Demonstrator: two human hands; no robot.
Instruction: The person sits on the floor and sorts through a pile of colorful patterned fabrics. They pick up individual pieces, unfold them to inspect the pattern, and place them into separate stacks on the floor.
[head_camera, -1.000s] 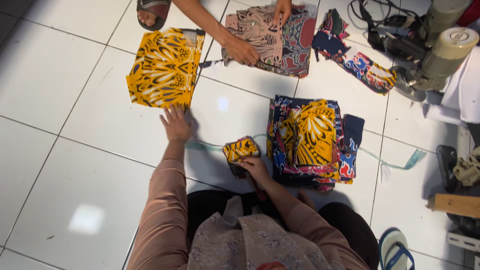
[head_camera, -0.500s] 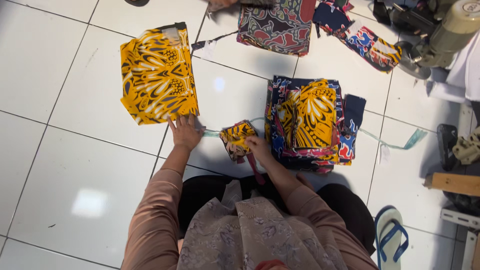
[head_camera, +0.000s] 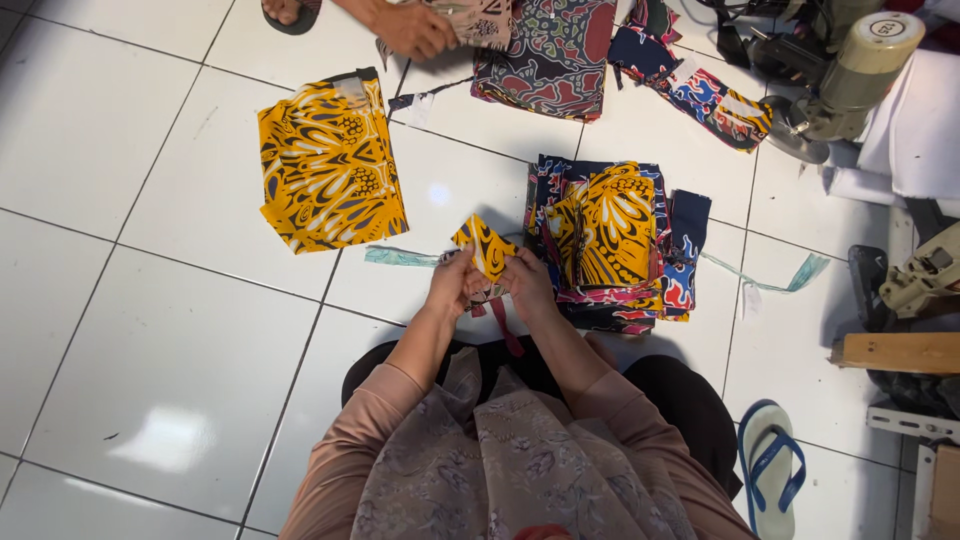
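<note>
Both my hands hold a small folded piece of yellow-and-black patterned cloth (head_camera: 484, 246) just above the white tiled floor. My left hand (head_camera: 455, 285) grips its left side, my right hand (head_camera: 527, 283) its right side. A dark red strip (head_camera: 505, 328) hangs down beneath them. To the right lies a stack of folded colourful cloth pieces (head_camera: 612, 240) with a yellow one on top. A larger flat yellow-and-black cloth (head_camera: 328, 165) lies to the upper left.
Another person's hand (head_camera: 412, 28) holds patterned fabric at the top, beside a dark red batik cloth (head_camera: 555, 55). A sewing machine motor (head_camera: 850, 70) stands top right. A blue sandal (head_camera: 775, 478) lies lower right. A thin teal strip (head_camera: 400, 257) crosses the tiles.
My left hand has left the floor and joined the right on the small yellow cloth, which is now lifted and held between both. The view shifted slightly.
</note>
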